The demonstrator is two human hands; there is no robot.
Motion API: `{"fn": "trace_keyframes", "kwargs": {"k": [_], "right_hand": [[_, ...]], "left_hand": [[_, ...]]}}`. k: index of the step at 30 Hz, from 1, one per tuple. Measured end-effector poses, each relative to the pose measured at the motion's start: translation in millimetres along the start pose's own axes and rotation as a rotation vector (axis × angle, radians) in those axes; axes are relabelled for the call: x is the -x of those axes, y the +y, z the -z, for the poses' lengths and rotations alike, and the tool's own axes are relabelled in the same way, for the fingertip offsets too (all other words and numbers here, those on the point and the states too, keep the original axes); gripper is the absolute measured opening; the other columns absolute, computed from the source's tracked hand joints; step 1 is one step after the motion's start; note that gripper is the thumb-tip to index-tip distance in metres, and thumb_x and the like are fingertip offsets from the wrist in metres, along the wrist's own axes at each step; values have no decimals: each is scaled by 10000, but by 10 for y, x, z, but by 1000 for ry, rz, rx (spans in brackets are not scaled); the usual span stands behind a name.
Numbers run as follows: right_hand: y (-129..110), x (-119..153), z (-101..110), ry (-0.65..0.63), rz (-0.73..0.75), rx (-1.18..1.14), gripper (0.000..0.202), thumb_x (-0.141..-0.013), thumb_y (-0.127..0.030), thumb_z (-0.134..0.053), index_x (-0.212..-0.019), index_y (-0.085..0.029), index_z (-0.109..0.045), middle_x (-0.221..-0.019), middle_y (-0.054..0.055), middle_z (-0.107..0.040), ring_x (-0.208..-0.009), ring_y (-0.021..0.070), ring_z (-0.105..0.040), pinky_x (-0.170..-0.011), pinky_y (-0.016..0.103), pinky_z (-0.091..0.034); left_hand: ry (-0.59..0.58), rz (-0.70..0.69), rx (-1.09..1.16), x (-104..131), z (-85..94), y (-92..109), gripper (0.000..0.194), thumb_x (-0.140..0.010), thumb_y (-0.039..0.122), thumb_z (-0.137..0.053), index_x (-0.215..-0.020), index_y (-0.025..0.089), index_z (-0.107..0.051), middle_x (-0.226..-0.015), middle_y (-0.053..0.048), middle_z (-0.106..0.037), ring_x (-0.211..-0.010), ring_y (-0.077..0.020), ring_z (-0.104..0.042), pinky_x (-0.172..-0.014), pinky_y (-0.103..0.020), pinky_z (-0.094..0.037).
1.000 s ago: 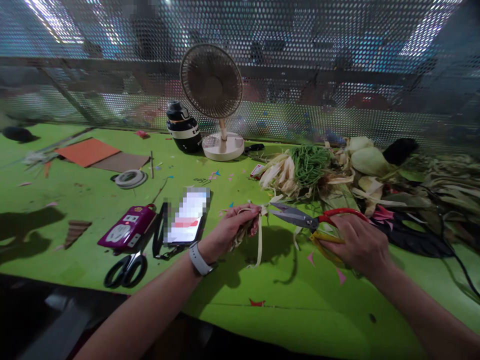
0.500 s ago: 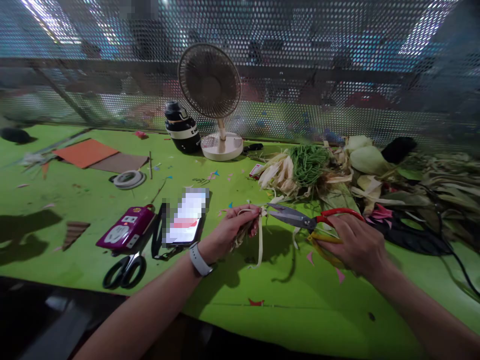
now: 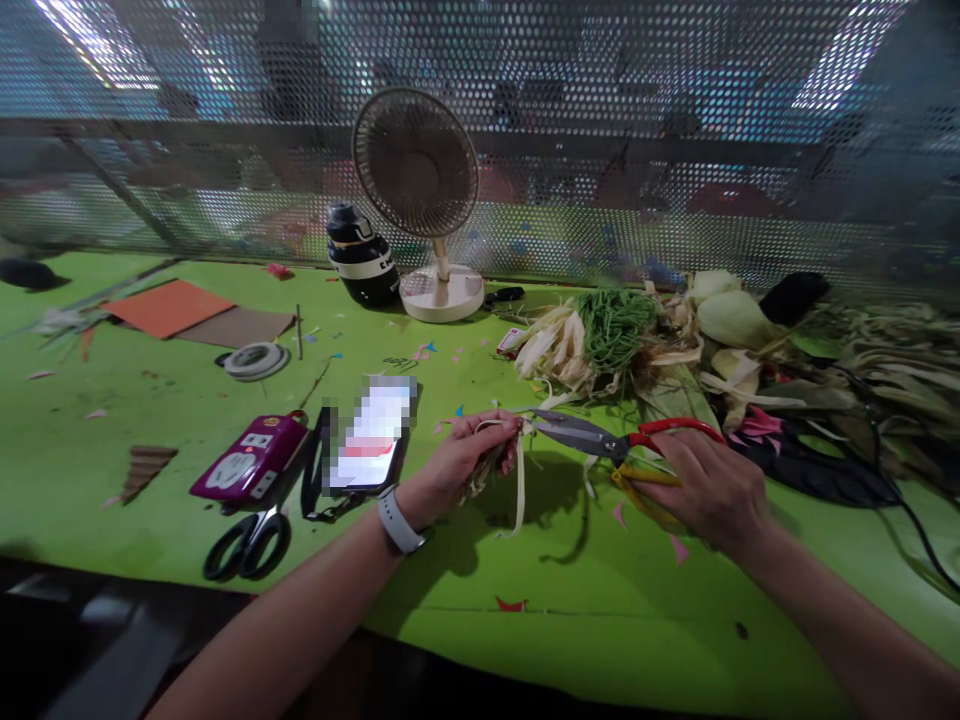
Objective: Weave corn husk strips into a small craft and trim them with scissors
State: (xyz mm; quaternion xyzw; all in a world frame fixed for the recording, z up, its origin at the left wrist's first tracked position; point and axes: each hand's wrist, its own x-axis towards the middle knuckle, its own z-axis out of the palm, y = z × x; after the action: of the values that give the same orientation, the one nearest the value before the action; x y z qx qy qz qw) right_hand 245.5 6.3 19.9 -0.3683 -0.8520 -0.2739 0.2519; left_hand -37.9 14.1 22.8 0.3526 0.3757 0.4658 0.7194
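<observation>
My left hand (image 3: 484,450), with a pale watch strap on its wrist, pinches a small bundle of dried husk strips (image 3: 520,490). One pale strip dangles below the fingers, and part of the bundle is hidden by the hand. My right hand (image 3: 709,485) grips scissors (image 3: 585,435) with one red and one yellow handle. Their blades point left, slightly parted, with the tips right by the top of the bundle. Behind the blades lies a heap of pale husk strips (image 3: 555,350) with a clump of green strands (image 3: 616,325) on it.
A phone (image 3: 371,440), a purple case (image 3: 251,460) and black-handled scissors (image 3: 247,545) lie left of my left hand. Farther back stand a fan (image 3: 442,292) and a black bottle (image 3: 365,265) before a perforated metal screen (image 3: 570,150). Leafy husks (image 3: 735,320) and a black cable (image 3: 911,540) lie right.
The scissor tips have come slightly closer to the top of the husk bundle. My left hand keeps its pinch. The whole view has shifted very slightly.
</observation>
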Motion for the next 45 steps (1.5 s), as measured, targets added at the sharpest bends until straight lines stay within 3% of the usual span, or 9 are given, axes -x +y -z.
{"fn": "trace_keyframes", "kwargs": {"k": [9, 19, 25, 29, 32, 40, 45], "right_hand": [[-11, -18, 14, 54, 65, 15, 313, -803, -443, -648, -893, -144, -633, -754, 84, -696, -673, 188, -640, -584, 290, -472], [0, 20, -5, 22, 26, -61, 255, -829, -407, -630, -911, -166, -643, -775, 65, -715, -707, 184, -666, -592, 283, -488], [-6, 34, -8, 72, 22, -107, 228, -843, -401, -607, -914, -184, -616, -742, 63, -717, -673, 200, -677, -573, 296, -510], [-65, 46, -16, 16, -236, -283, 291, -840, -465, -568, -980, -209, -569, -814, 78, -716, -606, 206, -663, -491, 308, -498], [-106, 36, -19, -33, -344, -351, 301, -821, -452, -593, -973, -198, -541, -816, 82, -705, -568, 187, -646, -471, 290, -494], [-115, -22, 6, -252, -236, -362, 367, -821, -471, -565, -1023, -164, -566, -926, 99, -703, -717, 215, -685, -522, 286, -501], [-123, 2, -22, -328, -312, -448, 389, -780, -493, -608, -1015, -184, -586, -935, 96, -709, -752, 242, -691, -567, 317, -514]], "left_hand": [[-9, 1, 9, -4, 3, -3, 218, -687, 290, -758, -766, 114, -657, -551, 19, -602, -427, -50, -522, -430, -154, -431], [-9, -7, -4, 6, -11, -1, 228, -683, 302, -758, -769, 117, -655, -549, 18, -597, -434, -51, -515, -434, -154, -423], [-46, -33, 45, -17, 31, -29, 189, -701, 273, -753, -780, 130, -657, -583, 12, -638, -487, -61, -569, -486, -153, -452], [17, -54, 71, -23, 34, -23, 226, -725, 249, -739, -912, 158, -651, -843, -46, -726, -791, -134, -676, -669, -214, -524], [56, -36, 57, -21, 22, -11, 254, -752, 255, -716, -982, 171, -652, -931, -68, -731, -876, -161, -674, -697, -253, -537], [103, -24, 18, -44, 31, -34, 338, -713, 230, -744, -1042, 198, -674, -912, -32, -726, -795, -134, -657, -655, -234, -529], [128, -79, -4, -52, 11, -65, 296, -697, 220, -746, -986, 179, -697, -945, -18, -714, -799, -121, -636, -768, -275, -525]]}}
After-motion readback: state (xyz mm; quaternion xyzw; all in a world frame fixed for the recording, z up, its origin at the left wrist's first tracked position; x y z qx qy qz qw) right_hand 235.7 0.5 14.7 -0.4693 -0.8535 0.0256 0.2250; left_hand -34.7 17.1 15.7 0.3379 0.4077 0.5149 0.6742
